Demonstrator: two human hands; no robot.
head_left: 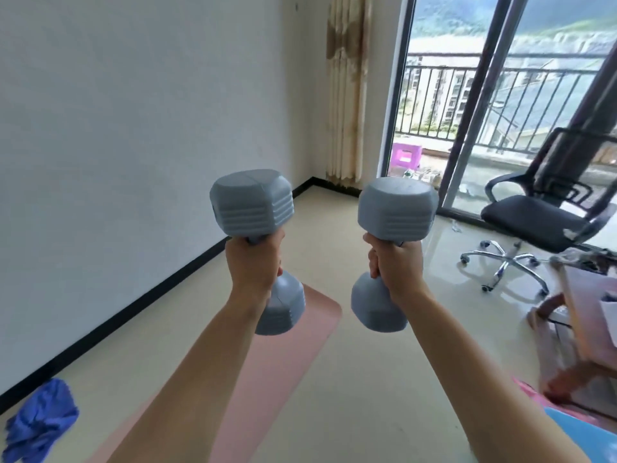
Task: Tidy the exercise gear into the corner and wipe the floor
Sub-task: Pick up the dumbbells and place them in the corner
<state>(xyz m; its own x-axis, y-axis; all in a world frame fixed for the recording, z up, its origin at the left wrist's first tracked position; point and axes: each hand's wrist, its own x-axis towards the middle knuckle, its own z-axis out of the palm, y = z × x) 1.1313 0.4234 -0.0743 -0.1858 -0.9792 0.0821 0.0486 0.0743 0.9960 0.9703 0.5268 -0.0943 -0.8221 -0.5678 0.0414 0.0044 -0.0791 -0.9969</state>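
Observation:
My left hand (255,262) grips the handle of a grey dumbbell (251,203), held upright in front of me above the floor. My right hand (395,267) grips a second grey dumbbell (397,208) the same way, a little to the right. Under the left dumbbell a pink exercise mat (273,362) lies unrolled on the beige floor, running from near me toward the far corner. A crumpled blue cloth (40,419) lies on the floor at the lower left, by the wall's black skirting.
The room corner (312,178) with a beige curtain (345,95) lies ahead. Right of it are sliding glass doors (467,128) to a balcony. A black office chair (541,215) stands at the right, a wooden table leg (574,329) nearer me. A blue object (581,432) is at the bottom right.

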